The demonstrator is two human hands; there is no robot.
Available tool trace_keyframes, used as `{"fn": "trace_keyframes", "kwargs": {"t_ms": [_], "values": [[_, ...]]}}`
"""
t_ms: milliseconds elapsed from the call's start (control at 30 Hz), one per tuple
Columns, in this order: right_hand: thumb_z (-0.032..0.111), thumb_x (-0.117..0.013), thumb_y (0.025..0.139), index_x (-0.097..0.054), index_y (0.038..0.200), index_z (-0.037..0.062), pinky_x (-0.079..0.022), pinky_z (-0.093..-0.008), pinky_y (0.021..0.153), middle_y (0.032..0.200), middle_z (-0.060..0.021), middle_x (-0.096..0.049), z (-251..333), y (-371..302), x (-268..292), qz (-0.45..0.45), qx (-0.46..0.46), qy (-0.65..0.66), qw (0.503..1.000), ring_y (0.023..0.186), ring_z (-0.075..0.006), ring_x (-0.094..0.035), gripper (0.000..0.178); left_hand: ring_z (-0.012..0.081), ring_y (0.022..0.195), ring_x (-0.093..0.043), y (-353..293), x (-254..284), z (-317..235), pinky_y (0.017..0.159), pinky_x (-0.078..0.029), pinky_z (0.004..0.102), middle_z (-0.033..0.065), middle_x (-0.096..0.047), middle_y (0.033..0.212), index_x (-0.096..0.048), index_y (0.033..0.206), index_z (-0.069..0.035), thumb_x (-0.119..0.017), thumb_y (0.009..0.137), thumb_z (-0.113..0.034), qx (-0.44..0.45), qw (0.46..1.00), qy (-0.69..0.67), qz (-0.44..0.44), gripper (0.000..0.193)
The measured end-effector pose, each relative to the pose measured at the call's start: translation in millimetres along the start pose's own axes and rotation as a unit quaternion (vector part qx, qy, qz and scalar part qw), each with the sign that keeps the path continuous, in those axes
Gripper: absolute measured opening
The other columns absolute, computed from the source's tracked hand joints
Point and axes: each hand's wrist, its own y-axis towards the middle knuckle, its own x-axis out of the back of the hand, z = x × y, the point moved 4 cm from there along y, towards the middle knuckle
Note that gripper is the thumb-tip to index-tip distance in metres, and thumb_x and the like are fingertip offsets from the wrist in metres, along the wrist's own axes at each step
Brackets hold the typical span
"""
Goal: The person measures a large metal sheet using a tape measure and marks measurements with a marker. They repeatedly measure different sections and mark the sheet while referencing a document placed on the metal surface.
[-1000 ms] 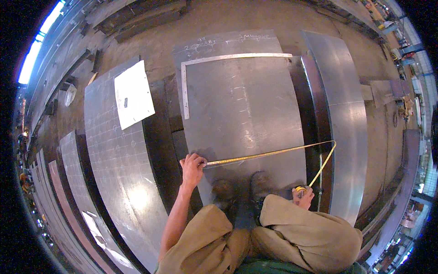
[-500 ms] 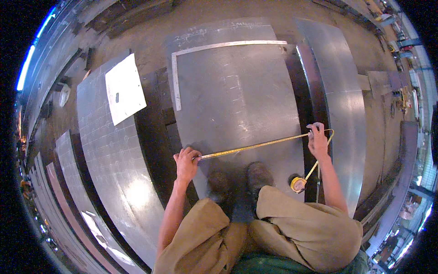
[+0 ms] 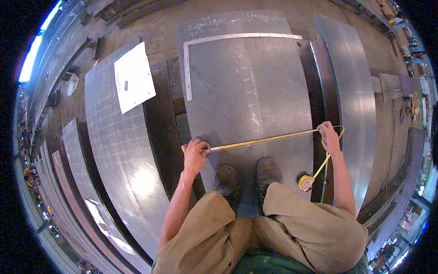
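A yellow tape measure blade (image 3: 264, 140) stretches across the grey steel plate (image 3: 246, 91) just beyond my boots. My left hand (image 3: 196, 153) pinches its end at the plate's left edge. At the right edge, my right hand (image 3: 328, 136) grips the blade, which loops past the fingers and runs back down to the round yellow tape case (image 3: 305, 181). That case rests near the plate's right edge, beside my right knee. Toward the plate's far end lies a flat metal carpenter's square (image 3: 242, 37), with chalk writing beyond it and short chalk marks down the middle.
On the left, a plate with chalked grid lines and circles (image 3: 105, 132) carries a white paper sheet (image 3: 133, 80). A long plate (image 3: 353, 86) lies to the right. Dark gaps separate the plates. My boots (image 3: 268, 172) stand on the middle plate.
The whole view has shifted slightly, so plates and hands appear farther right and a little higher. Both hands keep their hold, and the tape still spans the plate.
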Motion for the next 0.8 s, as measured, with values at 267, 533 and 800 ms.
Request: {"fn": "trace_keyframes", "kwargs": {"t_ms": [267,533,800], "values": [[-0.012,-0.057,0.083,-0.062,0.108,0.006,-0.046,-0.033,0.061,0.104,-0.0084,-0.055,9,-3,4,-0.04,0.059,-0.035,0.997,0.078,-0.0265,-0.06,0.031,0.0288,0.102,-0.059,-2,-2,13,0.088,-0.037,0.0475,0.0044,-0.063,0.095,-0.074,0.091,-0.017,-0.074,0.085,-0.022,-0.004,1.0,0.01,0.009,0.008],[-0.009,-0.059,0.079,-0.061,0.111,0.0098,-0.052,-0.0443,0.067,0.111,-0.0127,-0.055,4,-3,5,-0.01,0.033,-0.04,0.999,0.085,-0.0376,-0.063,0.037,0.0255,0.098,-0.059,-2,1,5,0.091,-0.037,0.0467,0.0015,-0.063,0.091,-0.074,0.091,-0.016,-0.074,0.084,-0.013,-0.003,1.0,0.013,-0.007,0.008],[-0.015,-0.055,0.077,-0.06,0.11,0.0052,-0.05,-0.0416,0.069,0.11,-0.0135,-0.054,2,-4,2,-0.004,0.018,-0.05,0.999,0.088,-0.0363,-0.062,0.039,0.0287,0.099,-0.057,-7,1,14,0.088,-0.038,0.0478,0.0039,-0.061,0.094,-0.074,0.094,-0.017,-0.074,0.085,-0.021,-0.014,1.0,0.006,-0.02,0.01]]}}
